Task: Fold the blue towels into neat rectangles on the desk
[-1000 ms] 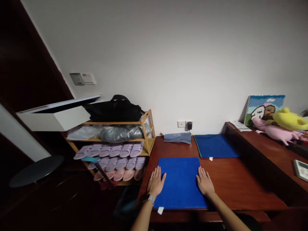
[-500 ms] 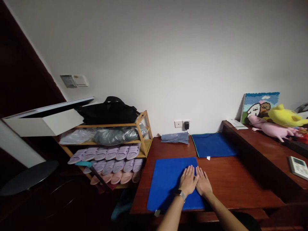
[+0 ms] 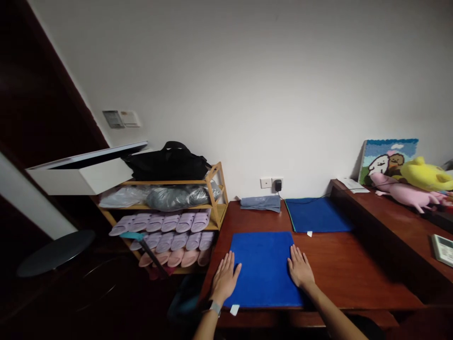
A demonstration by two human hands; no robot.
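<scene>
A bright blue cloth (image 3: 264,269) lies flat on the brown wooden table, with a small white tag at its front left corner. Against its left edge rests my left hand (image 3: 225,277), fingers stretched out and holding nothing; a watch with a pale band is on that wrist. My right hand (image 3: 300,267) lies flat along the right edge of the same cloth, fingers extended. A second blue cloth (image 3: 318,216), darker and with a green edge, is spread farther back on the right. Near the wall sits a folded grey-blue cloth (image 3: 261,203).
To the left stands a wooden rack (image 3: 220,218) with slippers, plastic-wrapped items and a black bag (image 3: 166,163). A black charger (image 3: 278,185) is plugged into the wall, its cable running right. Plush toys (image 3: 403,189) and a remote-like device (image 3: 442,250) occupy the raised ledge.
My left hand has slid from beside my right hand to the cloth's left edge. The right hand stays at the right edge. The view has shifted slightly.
</scene>
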